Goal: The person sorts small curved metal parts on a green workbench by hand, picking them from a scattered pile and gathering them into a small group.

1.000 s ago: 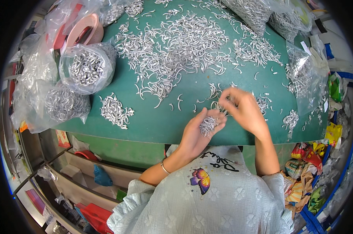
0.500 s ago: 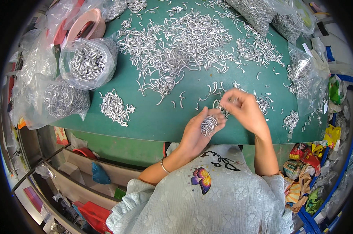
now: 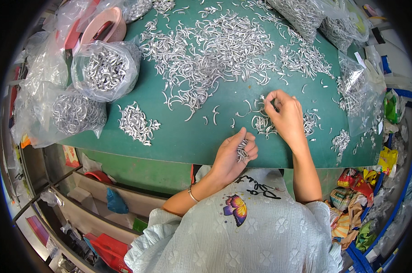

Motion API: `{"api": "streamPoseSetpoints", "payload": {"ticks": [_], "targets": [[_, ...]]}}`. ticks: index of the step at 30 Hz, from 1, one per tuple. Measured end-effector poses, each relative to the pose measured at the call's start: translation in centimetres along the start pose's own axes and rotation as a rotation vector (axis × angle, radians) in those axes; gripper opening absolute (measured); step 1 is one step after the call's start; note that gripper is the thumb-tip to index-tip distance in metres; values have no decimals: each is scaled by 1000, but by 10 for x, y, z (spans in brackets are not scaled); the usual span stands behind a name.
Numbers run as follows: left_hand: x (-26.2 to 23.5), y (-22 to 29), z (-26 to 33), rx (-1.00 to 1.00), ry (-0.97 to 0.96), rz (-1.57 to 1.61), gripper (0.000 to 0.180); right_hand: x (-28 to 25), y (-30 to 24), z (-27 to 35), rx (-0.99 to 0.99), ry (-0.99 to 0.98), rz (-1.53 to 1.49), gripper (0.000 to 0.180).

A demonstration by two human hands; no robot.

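Observation:
Near the table's front edge, my left hand point(image 3: 226, 159) is curled around a clutch of small curved silver metal pieces point(image 3: 242, 151), palm turned up. Farther forward and to the right, my right hand point(image 3: 288, 119) is closed in a pinch. A bit of silver shows at its fingertips, apparently one such curved piece point(image 3: 262, 98). A small loose group of the same pieces point(image 3: 262, 126) lies on the green table point(image 3: 178, 141) beside and under that hand. The large scattered heap point(image 3: 206, 59) spreads beyond both hands.
Clear bags of silver pieces stand at the left point(image 3: 106, 73) and far right point(image 3: 301, 18). A pink plastic basket point(image 3: 117, 22) sits behind the left bags. Small piles lie at left point(image 3: 137, 123) and right point(image 3: 340, 141). Shelving point(image 3: 119, 191) stands below the table.
My right hand has drawn away from the left hand, forward over the loose pieces. My left fingers have curled further over the pieces in the palm.

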State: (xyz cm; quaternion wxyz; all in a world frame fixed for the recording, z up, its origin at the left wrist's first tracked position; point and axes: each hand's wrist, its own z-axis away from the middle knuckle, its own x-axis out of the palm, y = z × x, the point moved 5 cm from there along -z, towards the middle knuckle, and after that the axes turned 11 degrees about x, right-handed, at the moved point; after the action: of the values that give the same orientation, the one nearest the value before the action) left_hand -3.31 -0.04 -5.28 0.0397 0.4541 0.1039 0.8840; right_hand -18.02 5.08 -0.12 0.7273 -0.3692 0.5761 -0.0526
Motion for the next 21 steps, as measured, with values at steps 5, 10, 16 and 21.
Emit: {"api": "streamPoseSetpoints", "payload": {"ticks": [5, 10, 16, 21], "targets": [[15, 8, 3, 91, 245, -59, 30, 3, -11, 30, 196, -500, -291, 12], [-5, -1, 2, -106, -221, 126, 29, 8, -19, 14, -199, -117, 68, 12], [-4, -1, 3, 26, -41, -36, 27, 6, -2, 11, 17, -304, -230, 7], [-3, 0, 1, 63, -25, -39, 32, 9, 19, 19, 310, -531, -715, 4]]}}
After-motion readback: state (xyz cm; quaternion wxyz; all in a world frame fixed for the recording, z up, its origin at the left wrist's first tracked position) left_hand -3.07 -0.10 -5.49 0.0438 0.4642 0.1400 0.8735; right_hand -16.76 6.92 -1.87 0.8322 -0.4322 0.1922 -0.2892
